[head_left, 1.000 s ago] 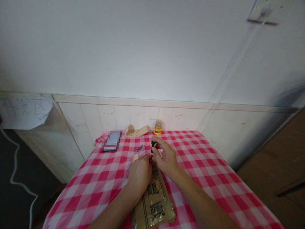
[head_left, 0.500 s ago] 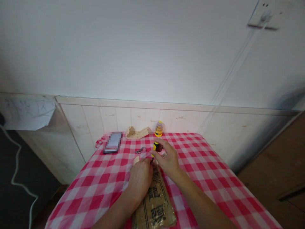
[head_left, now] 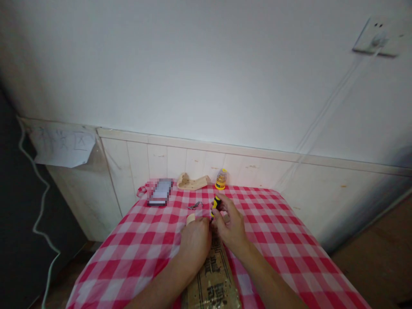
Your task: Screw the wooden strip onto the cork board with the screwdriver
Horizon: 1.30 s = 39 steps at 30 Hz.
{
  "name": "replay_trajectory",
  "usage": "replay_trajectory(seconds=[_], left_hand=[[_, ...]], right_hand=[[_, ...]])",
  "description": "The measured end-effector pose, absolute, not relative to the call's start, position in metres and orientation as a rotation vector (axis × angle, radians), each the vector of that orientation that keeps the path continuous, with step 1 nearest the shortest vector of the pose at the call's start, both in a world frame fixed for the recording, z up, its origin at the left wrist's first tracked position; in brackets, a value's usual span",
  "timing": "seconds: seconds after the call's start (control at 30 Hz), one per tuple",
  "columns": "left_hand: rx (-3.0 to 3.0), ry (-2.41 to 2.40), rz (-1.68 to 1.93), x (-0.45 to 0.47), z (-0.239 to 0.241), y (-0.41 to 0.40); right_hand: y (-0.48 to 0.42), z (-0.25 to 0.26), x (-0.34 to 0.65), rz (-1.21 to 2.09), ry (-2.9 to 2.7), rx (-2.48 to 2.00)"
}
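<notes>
My right hand (head_left: pixel 233 225) is closed around a yellow and black screwdriver (head_left: pixel 216 206), held nearly upright with its tip down beside my left fingers. My left hand (head_left: pixel 197 240) is closed, pressing on a pale wooden piece (head_left: pixel 190 219) whose end shows past the knuckles; the rest of it is hidden. Beneath both hands lies a long brown slab (head_left: pixel 212 287) with dark printed characters and a shiny surface. Just beyond my left hand, a few small dark metal pieces (head_left: pixel 195 205) lie on the cloth, too small to name surely.
A red-and-white checked cloth (head_left: pixel 273 240) covers the table. At its back edge stand a curved wooden part (head_left: pixel 193 183) and a yellow-capped clear bottle (head_left: pixel 221 179). A phone (head_left: pixel 161 192) lies at the back left. Behind is a wall with a socket (head_left: pixel 378 38).
The view has shifted, so the table things appear slightly to the right. My right hand still grips the screwdriver, its fingers placed a little differently; my left hand stays on the wooden piece.
</notes>
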State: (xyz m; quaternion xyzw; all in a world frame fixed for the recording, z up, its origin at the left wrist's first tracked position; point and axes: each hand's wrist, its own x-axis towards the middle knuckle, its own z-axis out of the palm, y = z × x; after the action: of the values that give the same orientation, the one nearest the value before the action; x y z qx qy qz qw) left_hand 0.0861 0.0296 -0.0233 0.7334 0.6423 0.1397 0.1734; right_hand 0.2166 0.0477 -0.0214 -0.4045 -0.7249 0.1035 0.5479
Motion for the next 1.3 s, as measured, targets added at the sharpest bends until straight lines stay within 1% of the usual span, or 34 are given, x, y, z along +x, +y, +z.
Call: replay_trajectory(seconds=[0.43, 0.6, 0.83, 1.3], left_hand=[[2.163, 1.799, 0.462, 0.087, -0.016, 0.025], [2.17, 1.77, 0.507, 0.086, -0.013, 0.021], [2.219, 1.806, 0.459, 0.086, -0.017, 0.023], [2.209, 1.809, 0.406, 0.088, -0.007, 0.021]], right_hand=[[0.05, -0.012, 0.217, 0.155, -1.717, -0.914], [0.043, -0.012, 0.216, 0.238, -1.742, -0.923], [0.046, -0.011, 0.216, 0.342, -1.701, -0.896], [0.053, -0.014, 0.217, 0.409, -1.631, -0.897]])
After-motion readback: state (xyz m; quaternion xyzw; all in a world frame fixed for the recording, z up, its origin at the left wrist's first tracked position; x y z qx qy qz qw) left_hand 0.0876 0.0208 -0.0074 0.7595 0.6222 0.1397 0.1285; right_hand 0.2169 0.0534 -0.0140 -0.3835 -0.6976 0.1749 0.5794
